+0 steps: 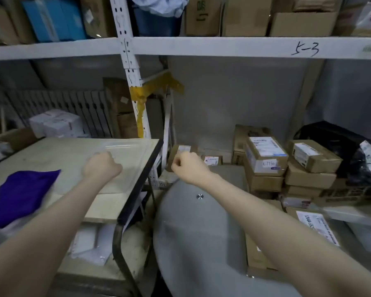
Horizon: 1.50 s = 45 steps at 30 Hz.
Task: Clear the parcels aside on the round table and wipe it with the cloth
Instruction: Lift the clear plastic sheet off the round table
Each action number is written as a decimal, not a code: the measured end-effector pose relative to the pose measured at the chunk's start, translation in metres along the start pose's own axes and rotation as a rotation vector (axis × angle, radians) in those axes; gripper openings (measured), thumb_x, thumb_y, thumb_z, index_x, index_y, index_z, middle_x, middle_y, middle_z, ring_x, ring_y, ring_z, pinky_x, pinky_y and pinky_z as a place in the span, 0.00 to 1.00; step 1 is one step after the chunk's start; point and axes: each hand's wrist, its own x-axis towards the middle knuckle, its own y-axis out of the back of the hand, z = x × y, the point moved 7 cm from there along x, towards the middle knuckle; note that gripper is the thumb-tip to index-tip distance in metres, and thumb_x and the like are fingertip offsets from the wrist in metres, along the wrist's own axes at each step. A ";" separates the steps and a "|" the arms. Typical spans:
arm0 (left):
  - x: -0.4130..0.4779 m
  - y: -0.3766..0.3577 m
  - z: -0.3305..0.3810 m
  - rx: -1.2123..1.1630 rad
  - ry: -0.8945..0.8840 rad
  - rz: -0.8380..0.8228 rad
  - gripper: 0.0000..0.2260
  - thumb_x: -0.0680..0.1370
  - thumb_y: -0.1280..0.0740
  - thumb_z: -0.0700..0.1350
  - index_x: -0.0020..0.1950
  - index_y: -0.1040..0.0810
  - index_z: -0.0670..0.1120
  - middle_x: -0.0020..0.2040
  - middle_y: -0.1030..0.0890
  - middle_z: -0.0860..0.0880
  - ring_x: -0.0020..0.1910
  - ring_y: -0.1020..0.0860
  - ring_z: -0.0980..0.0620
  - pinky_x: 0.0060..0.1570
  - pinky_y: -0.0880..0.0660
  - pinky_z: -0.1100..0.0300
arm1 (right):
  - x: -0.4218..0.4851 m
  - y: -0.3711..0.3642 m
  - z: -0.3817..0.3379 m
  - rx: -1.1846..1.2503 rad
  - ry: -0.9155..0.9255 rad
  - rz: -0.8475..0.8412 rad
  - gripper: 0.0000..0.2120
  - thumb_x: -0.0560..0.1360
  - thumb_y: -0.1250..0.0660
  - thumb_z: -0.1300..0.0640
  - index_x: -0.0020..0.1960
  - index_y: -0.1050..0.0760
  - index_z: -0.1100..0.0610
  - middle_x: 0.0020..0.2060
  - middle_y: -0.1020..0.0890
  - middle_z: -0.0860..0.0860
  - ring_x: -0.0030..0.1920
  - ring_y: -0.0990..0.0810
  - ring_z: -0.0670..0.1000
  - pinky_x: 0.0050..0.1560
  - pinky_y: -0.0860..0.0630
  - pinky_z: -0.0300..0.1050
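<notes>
The grey round table (193, 236) sits low at centre right, its top bare with a small screw in the middle. A purple cloth (24, 196) lies crumpled on the beige side table (58, 155) to the left. A clear plastic parcel (126, 159) lies flat on that side table. My left hand (101, 166) is curled over its near left edge and seems to grip it. My right hand (186, 166) hovers past the side table's right edge with its fingers curled and nothing visible in them. It is just in front of a small cardboard parcel (181, 151).
Stacked cardboard parcels (266, 161) and a black bag (338, 146) crowd the floor to the right of the round table. A white shelf beam (223, 48) runs overhead, with a taped upright (137, 108) behind the side table. A white box (56, 123) stands at the back left.
</notes>
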 end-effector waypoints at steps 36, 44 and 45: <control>0.005 -0.020 -0.094 0.040 0.092 -0.139 0.16 0.75 0.40 0.51 0.54 0.25 0.40 0.55 0.25 0.39 0.55 0.26 0.39 0.50 0.27 0.53 | 0.053 -0.112 -0.073 0.011 -0.120 -0.154 0.08 0.75 0.41 0.68 0.39 0.28 0.62 0.45 0.20 0.59 0.43 0.22 0.58 0.36 0.25 0.44; -0.014 -0.004 -0.044 -0.090 0.022 -0.088 0.19 0.74 0.37 0.50 0.62 0.25 0.42 0.60 0.24 0.39 0.60 0.27 0.38 0.54 0.27 0.51 | 0.028 -0.063 -0.034 0.090 -0.165 -0.030 0.15 0.77 0.44 0.67 0.33 0.37 0.57 0.41 0.25 0.56 0.42 0.26 0.56 0.42 0.29 0.46; -0.020 0.000 -0.032 -0.104 0.000 -0.054 0.19 0.75 0.37 0.49 0.63 0.25 0.42 0.61 0.25 0.39 0.61 0.28 0.37 0.55 0.26 0.51 | 0.020 -0.053 -0.022 0.086 -0.167 -0.004 0.15 0.78 0.45 0.67 0.33 0.37 0.57 0.42 0.25 0.57 0.43 0.25 0.57 0.43 0.29 0.46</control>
